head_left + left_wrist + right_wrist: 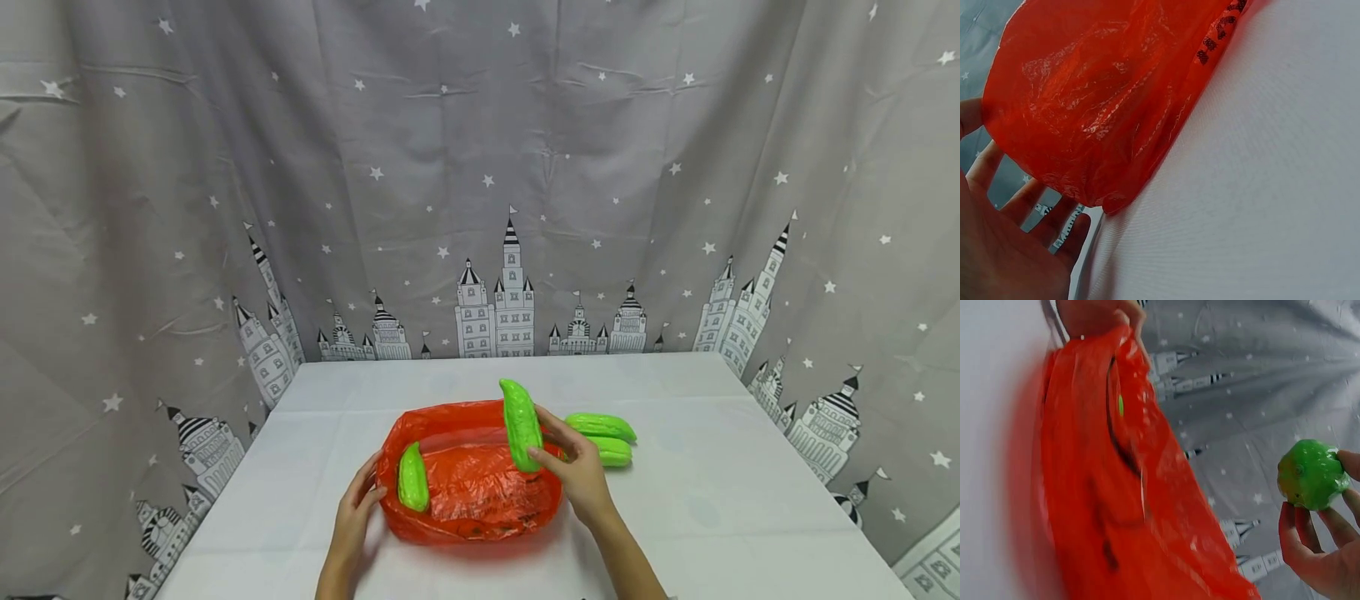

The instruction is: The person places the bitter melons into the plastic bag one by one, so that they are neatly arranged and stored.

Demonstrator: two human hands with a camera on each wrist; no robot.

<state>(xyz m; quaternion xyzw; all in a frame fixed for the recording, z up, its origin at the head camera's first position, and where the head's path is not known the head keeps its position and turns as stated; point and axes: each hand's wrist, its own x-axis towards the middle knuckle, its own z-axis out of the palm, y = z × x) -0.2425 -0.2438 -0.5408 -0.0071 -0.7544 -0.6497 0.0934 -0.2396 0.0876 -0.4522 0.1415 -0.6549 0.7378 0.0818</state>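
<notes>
In the head view, a glossy, bumpy green bitter melon (521, 425) is gripped between the right hand's (573, 467) thumb and fingers, nearly upright over the right side of a red plastic bag (480, 529). Its rounded end faces the camera in the right wrist view, with the right hand (1329, 550) around it. Another bitter melon (413, 477) lies inside the bag at the left. My left hand (360, 504) rests against the bag's left side; its fingers (1019, 203) look spread and fairly straight in the left wrist view, some tips hidden by the bag.
Two more green bitter melons (602, 427) lie side by side right of the bag, partly behind the right hand. A white cloth covers the table (720, 492). A grey curtain (600, 167) printed with stars and castles hangs behind and at both sides.
</notes>
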